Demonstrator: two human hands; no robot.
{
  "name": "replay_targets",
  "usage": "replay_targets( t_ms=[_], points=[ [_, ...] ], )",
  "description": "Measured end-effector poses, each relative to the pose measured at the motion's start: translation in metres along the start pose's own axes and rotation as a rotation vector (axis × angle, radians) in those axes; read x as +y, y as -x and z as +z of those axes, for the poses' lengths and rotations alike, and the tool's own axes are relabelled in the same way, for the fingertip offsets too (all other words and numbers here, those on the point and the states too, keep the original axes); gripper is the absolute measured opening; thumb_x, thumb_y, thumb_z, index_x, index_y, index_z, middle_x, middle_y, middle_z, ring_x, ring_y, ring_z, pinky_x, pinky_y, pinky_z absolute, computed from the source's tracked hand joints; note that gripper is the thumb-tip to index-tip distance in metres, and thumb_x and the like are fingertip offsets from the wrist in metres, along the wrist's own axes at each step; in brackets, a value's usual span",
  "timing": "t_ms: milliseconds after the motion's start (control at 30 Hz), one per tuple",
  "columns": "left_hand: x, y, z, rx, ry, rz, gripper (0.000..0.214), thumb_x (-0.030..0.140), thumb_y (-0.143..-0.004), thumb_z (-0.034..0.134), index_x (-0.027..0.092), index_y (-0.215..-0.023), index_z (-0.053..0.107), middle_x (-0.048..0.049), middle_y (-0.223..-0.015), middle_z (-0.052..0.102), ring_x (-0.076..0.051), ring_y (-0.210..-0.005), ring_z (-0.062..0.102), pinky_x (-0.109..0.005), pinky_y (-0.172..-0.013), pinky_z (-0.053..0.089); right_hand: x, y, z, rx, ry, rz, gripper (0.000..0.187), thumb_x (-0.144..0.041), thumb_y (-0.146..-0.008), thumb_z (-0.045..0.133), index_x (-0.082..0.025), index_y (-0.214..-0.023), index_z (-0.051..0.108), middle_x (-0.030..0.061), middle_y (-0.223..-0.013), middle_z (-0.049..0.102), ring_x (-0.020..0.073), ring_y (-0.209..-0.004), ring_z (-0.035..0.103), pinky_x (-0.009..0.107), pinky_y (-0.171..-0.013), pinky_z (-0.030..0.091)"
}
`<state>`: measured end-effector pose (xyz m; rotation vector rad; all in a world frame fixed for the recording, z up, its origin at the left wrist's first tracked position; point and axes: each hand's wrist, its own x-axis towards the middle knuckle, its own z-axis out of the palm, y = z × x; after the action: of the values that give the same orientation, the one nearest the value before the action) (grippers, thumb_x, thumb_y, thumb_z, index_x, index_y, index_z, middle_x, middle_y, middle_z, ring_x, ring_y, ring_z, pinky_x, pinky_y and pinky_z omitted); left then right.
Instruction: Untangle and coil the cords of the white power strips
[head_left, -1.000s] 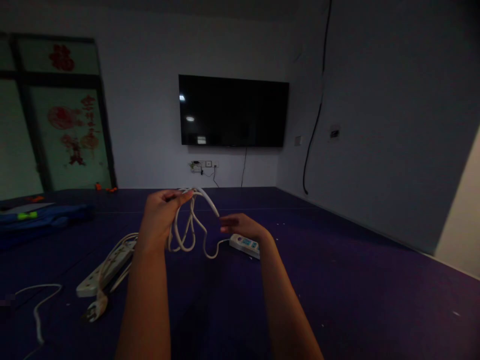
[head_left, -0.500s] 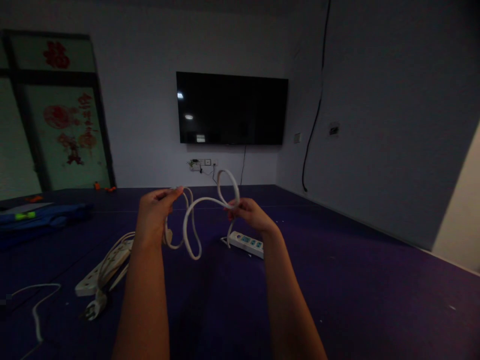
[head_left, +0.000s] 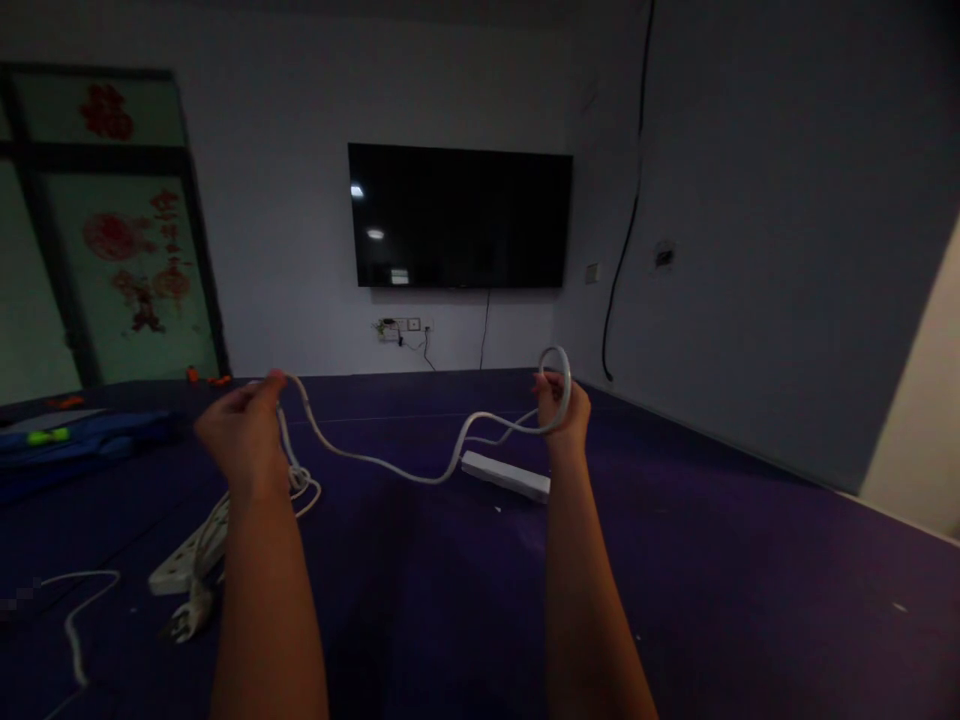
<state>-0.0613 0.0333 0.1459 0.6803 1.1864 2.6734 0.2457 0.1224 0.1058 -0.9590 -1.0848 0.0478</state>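
My left hand (head_left: pixel 241 430) is raised and closed on one end of a white power cable (head_left: pixel 390 466); a short tangle of it hangs below that hand. My right hand (head_left: pixel 561 408) is closed on a small loop of the same cable, far to the right. Between the hands the cable sags in a shallow curve above the purple floor. The cable's white power strip (head_left: pixel 507 475) lies on the floor just below and left of my right hand.
A second white power strip (head_left: pixel 187 556) with its plug and cord lies at lower left, and a loose white cord (head_left: pixel 79 610) further left. A blue bundle (head_left: pixel 82 435) sits at the far left. A dark TV (head_left: pixel 459 216) and wall sockets are ahead.
My hands have pulled wide apart, the left going left and the right going right and up. The bunched coils have been drawn out into one long sagging span.
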Motion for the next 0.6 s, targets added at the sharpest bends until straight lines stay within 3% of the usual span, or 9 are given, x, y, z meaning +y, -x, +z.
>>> replay_targets(
  t_ms=[167,400,600],
  points=[
    [-0.016,-0.002,-0.006,-0.357,-0.346,-0.086,0.021,0.031,-0.049,0.073,0.016,-0.051,0.059,0.0061,-0.044,0.047,-0.009,-0.045,0.039,-0.024,-0.047,0.028,-0.007,-0.001,-0.006,-0.059,0.146,-0.021,0.035,-0.043,-0.071,0.05,-0.012,-0.067,0.064,0.0095,-0.063,0.065,0.0192,-0.06,0.059,0.028,-0.056,0.042],
    [-0.045,-0.006,0.0,-0.792,-0.681,-0.029,0.032,0.048,-0.058,0.063,0.017,-0.051,0.059,-0.0003,-0.051,0.057,-0.015,-0.052,0.05,-0.027,-0.054,0.036,-0.014,0.002,-0.004,-0.072,0.038,-0.014,0.036,-0.047,-0.069,0.053,-0.014,-0.069,0.065,0.0084,-0.061,0.066,0.0202,-0.061,0.062,0.03,-0.059,0.045],
    [-0.066,0.001,0.007,-1.099,-0.896,-0.156,0.033,0.046,-0.061,0.061,0.017,-0.049,0.052,-0.0008,-0.049,0.055,-0.015,-0.049,0.052,-0.027,-0.055,0.039,-0.024,0.006,0.0,-0.066,-0.043,-0.018,0.034,-0.047,-0.068,0.056,-0.014,-0.067,0.063,0.0079,-0.06,0.066,0.0202,-0.06,0.063,0.03,-0.059,0.047]
  ],
)
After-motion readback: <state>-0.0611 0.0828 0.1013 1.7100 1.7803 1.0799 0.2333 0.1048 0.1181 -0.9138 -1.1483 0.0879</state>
